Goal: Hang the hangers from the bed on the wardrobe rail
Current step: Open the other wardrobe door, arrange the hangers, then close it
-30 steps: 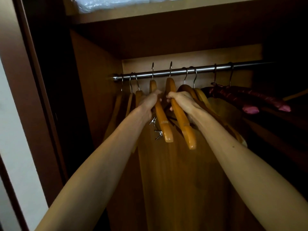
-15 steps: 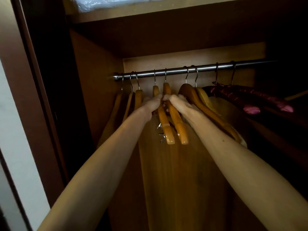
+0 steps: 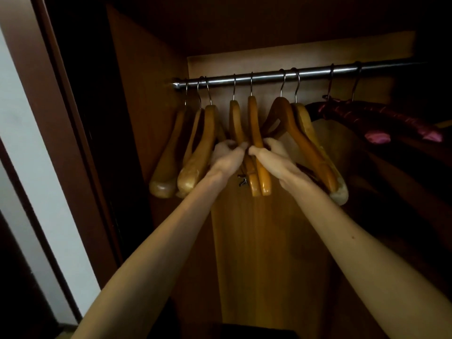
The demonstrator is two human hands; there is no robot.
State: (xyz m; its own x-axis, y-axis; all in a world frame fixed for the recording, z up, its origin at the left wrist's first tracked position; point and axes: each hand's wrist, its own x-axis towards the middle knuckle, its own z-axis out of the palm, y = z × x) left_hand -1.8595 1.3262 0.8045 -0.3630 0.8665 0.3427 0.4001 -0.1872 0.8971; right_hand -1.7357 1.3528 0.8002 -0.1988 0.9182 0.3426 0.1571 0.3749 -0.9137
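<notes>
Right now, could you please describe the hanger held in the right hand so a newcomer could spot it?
Find the metal wardrobe rail. Near its middle hang two slim orange wooden hangers side by side. Yours is the right-hand hanger, pinched by the right hand, unlike the broader hangers around.

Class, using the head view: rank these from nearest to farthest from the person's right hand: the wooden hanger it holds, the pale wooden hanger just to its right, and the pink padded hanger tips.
1. Orange wooden hanger, in the right hand.
2. Pale wooden hanger, just right.
3. Pink padded hanger tips, far right.
</notes>
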